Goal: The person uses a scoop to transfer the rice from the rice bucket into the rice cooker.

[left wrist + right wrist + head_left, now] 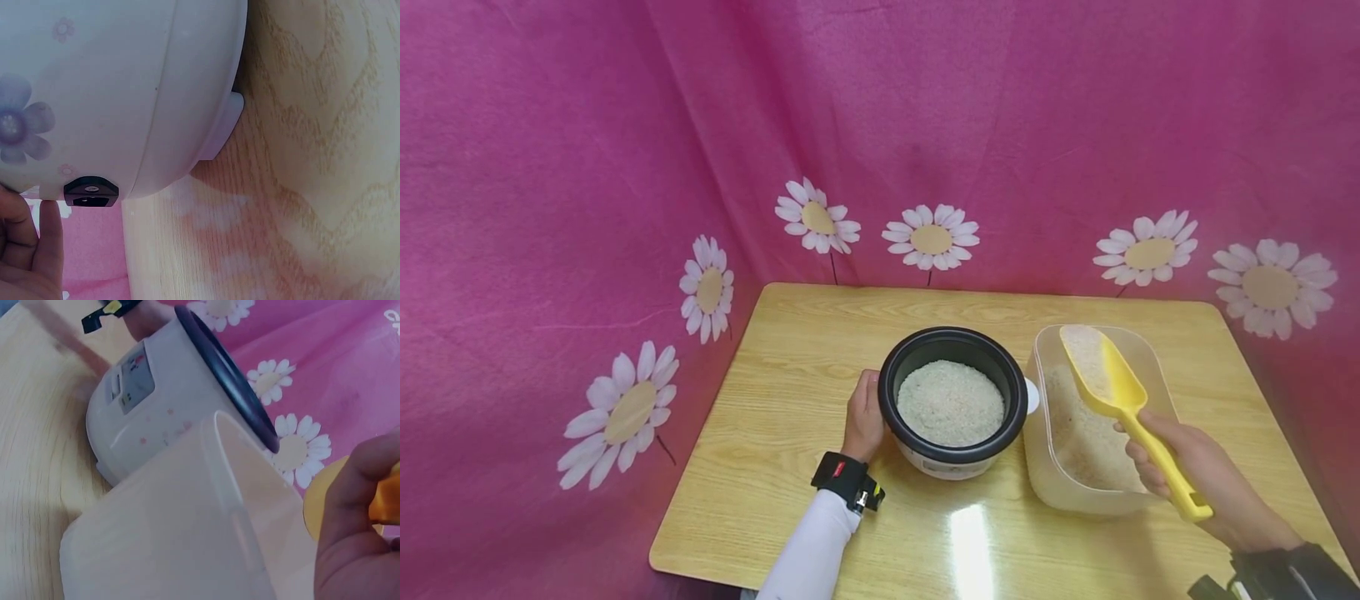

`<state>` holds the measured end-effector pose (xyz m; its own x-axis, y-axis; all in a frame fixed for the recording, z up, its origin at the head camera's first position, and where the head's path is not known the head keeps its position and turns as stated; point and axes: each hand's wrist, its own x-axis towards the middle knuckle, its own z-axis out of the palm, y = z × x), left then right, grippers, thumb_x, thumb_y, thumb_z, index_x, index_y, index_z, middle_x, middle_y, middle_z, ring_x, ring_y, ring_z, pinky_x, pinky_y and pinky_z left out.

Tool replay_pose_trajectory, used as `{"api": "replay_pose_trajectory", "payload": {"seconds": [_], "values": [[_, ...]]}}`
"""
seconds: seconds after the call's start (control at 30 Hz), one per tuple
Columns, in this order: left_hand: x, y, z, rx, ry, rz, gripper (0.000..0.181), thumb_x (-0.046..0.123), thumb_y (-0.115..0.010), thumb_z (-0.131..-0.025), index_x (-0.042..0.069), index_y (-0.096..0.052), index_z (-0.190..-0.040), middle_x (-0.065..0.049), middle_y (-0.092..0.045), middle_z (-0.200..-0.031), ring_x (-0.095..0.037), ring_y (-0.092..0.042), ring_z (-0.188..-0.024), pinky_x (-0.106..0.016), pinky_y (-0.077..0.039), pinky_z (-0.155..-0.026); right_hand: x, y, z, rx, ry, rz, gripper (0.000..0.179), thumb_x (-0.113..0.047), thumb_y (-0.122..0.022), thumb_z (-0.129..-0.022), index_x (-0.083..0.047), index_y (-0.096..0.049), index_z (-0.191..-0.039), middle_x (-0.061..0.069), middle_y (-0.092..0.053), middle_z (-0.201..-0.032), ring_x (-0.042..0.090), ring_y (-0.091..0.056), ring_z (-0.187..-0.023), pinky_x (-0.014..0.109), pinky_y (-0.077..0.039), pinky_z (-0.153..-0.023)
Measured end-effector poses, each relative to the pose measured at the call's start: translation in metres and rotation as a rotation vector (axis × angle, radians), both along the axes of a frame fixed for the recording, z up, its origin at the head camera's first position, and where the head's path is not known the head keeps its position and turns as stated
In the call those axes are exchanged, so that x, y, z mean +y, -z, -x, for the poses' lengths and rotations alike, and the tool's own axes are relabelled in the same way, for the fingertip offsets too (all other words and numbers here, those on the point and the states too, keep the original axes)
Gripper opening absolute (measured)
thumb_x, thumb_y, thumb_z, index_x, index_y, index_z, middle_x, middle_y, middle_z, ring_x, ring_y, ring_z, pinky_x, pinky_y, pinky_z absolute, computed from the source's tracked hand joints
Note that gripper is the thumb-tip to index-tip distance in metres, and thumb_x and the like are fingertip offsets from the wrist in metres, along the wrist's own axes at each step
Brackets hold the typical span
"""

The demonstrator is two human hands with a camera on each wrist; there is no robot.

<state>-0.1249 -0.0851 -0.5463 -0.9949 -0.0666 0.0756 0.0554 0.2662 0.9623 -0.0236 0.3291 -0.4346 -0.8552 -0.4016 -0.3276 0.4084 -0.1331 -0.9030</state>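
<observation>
A white rice cooker (951, 467) with a black rim holds a mound of rice (951, 403). My left hand (864, 417) grips its left side, fingers bent against the wall in the left wrist view. To its right stands a translucent plastic bin (1041, 471) with more rice (1093, 446) in the bottom. My right hand (1195, 471) grips the handle of a yellow scoop (1123, 387), which is raised over the bin with rice in its bowl. In the right wrist view, the curled fingers (359, 506) hide most of the scoop handle.
Both containers stand on a light wooden table (790, 358). A pink curtain (880, 100) with white daisies hangs behind the table and along its sides. The cooker's white right handle (1032, 396) lies close to the bin's rim.
</observation>
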Motion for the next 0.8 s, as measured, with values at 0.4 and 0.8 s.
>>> {"api": "replay_pose_trajectory", "payload": {"seconds": [0.4, 0.8], "values": [[0.0, 0.0, -0.001, -0.012, -0.005, -0.001, 0.041, 0.038, -0.029, -0.114, 0.011, -0.059, -0.117, -0.01, -0.062, -0.099, -0.016, -0.054, -0.09, -0.023, -0.045, -0.079, -0.019, -0.011, -0.001, 0.019, -0.045, 0.016, 0.039, -0.029, -0.028, -0.115, -0.018, -0.065, -0.119, -0.011, -0.064, -0.08, 0.001, -0.059, -0.059, 0.019, -0.048, -0.054], [0.001, -0.001, -0.001, -0.016, -0.005, 0.013, 0.041, 0.037, -0.029, -0.114, 0.012, -0.06, -0.12, -0.01, -0.066, -0.105, -0.015, -0.056, -0.094, -0.024, -0.047, -0.084, -0.051, -0.023, 0.001, 0.005, -0.073, -0.03, 0.035, -0.03, -0.034, -0.114, -0.014, -0.065, -0.113, -0.011, -0.066, -0.077, 0.0, -0.06, -0.055, 0.017, -0.049, -0.049]]}}
